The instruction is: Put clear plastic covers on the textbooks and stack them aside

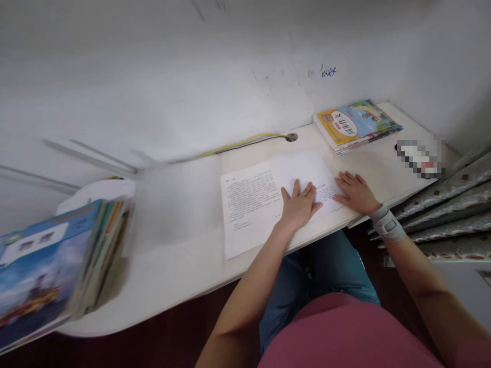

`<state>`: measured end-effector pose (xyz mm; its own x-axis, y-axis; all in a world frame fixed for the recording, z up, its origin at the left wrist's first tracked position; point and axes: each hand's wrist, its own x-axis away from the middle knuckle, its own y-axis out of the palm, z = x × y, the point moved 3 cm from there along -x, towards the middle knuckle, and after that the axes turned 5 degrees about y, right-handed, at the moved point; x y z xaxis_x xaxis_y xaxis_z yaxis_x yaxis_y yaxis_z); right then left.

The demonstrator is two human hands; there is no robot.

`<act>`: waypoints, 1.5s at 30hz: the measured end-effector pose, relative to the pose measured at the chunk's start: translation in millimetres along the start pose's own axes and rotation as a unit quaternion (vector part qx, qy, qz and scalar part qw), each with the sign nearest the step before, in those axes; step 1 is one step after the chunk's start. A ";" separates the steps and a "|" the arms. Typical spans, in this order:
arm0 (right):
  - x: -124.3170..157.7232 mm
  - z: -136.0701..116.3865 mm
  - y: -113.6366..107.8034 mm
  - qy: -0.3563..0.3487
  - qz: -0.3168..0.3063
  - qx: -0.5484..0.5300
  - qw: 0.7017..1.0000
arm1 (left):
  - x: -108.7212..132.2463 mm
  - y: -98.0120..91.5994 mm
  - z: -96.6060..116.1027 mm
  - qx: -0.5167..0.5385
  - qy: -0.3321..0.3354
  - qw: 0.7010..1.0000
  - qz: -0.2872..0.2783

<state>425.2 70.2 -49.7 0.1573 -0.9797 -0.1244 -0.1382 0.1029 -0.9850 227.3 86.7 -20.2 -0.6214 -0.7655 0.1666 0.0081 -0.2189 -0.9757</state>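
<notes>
On desk (176, 271), booklet (263, 197) lay already open, no pg. lifted; my L hand (299, 207) covered text, R hand (356, 193) its edge; fingers apart, gripping nothing.

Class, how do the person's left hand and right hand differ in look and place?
The right hand has a gray band at its wrist; the left hand has a bare wrist. The left hand lies on the right page of the open booklet; the right hand lies at that page's outer edge. Both are palm down.
</notes>
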 end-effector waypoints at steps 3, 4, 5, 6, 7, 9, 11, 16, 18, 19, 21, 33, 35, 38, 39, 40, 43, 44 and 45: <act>0.0 -0.4 -0.2 0.003 -0.003 0.001 1.000 | -1.3 -0.1 1.2 0.002 0.003 1.000 -0.005; -0.1 -0.7 -0.4 0.003 -0.005 0.001 1.000 | -1.4 -0.6 1.5 0.003 0.003 1.000 -0.007; -0.1 -0.9 -0.7 0.004 -0.007 0.002 1.000 | -1.5 -1.3 1.9 0.003 0.003 1.000 -0.009; -0.1 -1.2 -1.1 0.004 -0.008 0.004 1.000 | -1.7 -2.0 2.2 0.004 0.002 1.000 -0.011; 0.0 -1.5 -1.5 0.004 -0.009 0.005 1.000 | -2.0 -2.5 2.6 0.005 0.001 1.000 -0.012; 0.4 -2.4 -2.6 0.002 -0.008 0.010 1.000 | -3.6 -3.1 3.5 0.008 0.002 1.000 -0.012; 0.8 -3.6 -3.8 -0.004 -0.006 0.017 1.000 | -6.2 -2.7 4.3 0.009 0.005 1.000 -0.010; 0.8 -5.5 -5.2 -0.010 -0.011 0.033 0.999 | -11.4 -0.1 6.0 0.006 0.014 1.000 0.003; 0.5 -5.4 -5.2 -0.008 -0.015 0.033 0.999 | -11.9 0.4 7.2 0.009 0.014 1.000 0.009; 0.4 -5.1 -5.2 -0.006 -0.014 0.031 0.999 | -11.7 0.6 7.7 0.012 0.013 1.000 0.012; 0.3 -4.5 -5.6 -0.001 -0.011 0.025 1.000 | -10.3 0.9 7.3 0.021 0.016 0.999 0.019; 2.2 1.0 -2.4 -0.004 -0.010 0.007 1.000 | 88.2 24.5 -113.2 0.026 -0.239 0.959 0.148; 3.5 -5.1 -6.1 0.004 -0.012 0.011 1.000 | 104.0 28.5 -125.1 0.015 -0.260 0.952 0.161; 5.9 -34.6 -15.0 -0.005 0.010 0.026 1.000 | 116.7 30.6 -130.0 0.010 -0.272 0.945 0.180; 6.5 -49.7 -17.3 -0.025 0.024 0.026 0.999 | 118.4 30.4 -129.3 0.009 -0.274 0.944 0.183; 7.0 -65.9 -18.7 -0.053 0.038 0.021 0.998 | 119.4 30.1 -128.2 0.009 -0.276 0.943 0.184; 6.9 -106.8 -14.8 -0.111 0.052 -0.014 0.992 | 119.6 28.8 -124.9 0.015 -0.282 0.942 0.179; 6.3 -114.6 -11.6 -0.109 0.047 -0.021 0.993 | 119.5 28.5 -124.4 0.017 -0.284 0.942 0.179; 5.6 -119.4 -8.2 -0.102 0.041 -0.025 0.994 | 119.5 28.4 -124.4 0.020 -0.285 0.941 0.181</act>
<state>310.5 43.3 -28.0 0.3379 -0.9123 -0.2314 -0.2065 0.1680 -0.9639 55.9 64.3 -45.7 -0.0517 -0.9919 -0.1157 0.1752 0.1050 -0.9789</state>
